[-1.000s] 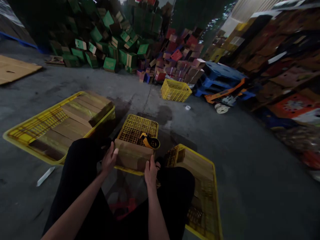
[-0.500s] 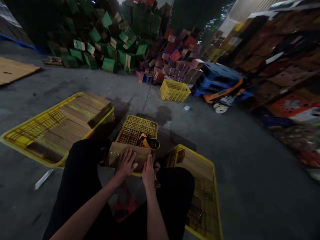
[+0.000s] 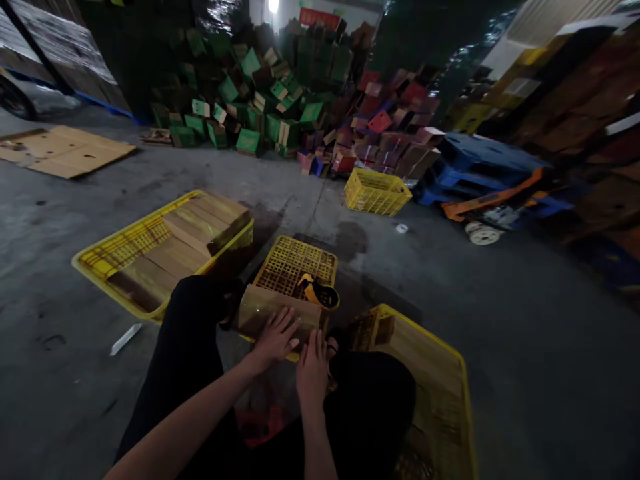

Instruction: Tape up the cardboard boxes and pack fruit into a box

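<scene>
A brown cardboard box [image 3: 257, 308] with shiny clear tape on it lies across the near end of an upside-down yellow plastic crate [image 3: 293, 259]. My left hand [image 3: 275, 340] rests flat on the box's top, fingers spread. At the box's near right corner, my right hand [image 3: 313, 370] touches it with outstretched fingers. Just beyond the box, a yellow and black tape dispenser [image 3: 320, 293] lies on the crate. Neither hand grips anything. My palms partly cover the box's near side.
To the left, a yellow crate [image 3: 116, 298] holds several brown boxes [image 3: 200, 227]. Another yellow crate [image 3: 467, 393] with cardboard inside stands by my right knee. Farther off are a yellow crate [image 3: 377, 193], a pallet jack [image 3: 490, 203], blue pallets [image 3: 485, 157] and heaped green boxes [image 3: 247, 141].
The view has swung left, so everything sits farther right. My right hand has shifted from the box's right end onto its near right corner. My left hand stays flat on the box.
</scene>
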`<action>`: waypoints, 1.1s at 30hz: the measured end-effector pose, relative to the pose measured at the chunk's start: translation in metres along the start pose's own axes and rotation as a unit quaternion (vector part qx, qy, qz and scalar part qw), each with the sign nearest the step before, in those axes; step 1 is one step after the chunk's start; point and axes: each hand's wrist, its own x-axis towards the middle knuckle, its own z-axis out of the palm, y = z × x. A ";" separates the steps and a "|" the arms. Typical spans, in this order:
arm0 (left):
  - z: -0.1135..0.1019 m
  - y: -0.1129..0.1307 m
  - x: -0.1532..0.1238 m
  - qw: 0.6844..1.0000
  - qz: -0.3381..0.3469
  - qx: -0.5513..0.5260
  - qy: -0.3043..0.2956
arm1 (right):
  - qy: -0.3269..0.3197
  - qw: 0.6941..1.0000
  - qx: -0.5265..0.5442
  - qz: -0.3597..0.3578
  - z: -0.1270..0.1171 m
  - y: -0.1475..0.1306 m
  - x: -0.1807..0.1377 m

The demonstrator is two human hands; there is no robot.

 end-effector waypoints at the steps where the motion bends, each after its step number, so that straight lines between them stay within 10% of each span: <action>1: -0.003 -0.004 -0.005 1.000 -0.005 0.001 -0.005 | 0.001 1.000 0.000 0.004 0.000 0.000 0.001; 14: -0.034 -0.055 -0.068 0.972 -0.222 -0.056 0.053 | -0.024 0.999 -0.011 0.030 -0.008 -0.008 0.007; 33: -0.044 -0.066 -0.039 0.836 -0.364 -0.339 0.232 | -0.106 0.984 -0.013 -0.146 0.043 -0.117 0.011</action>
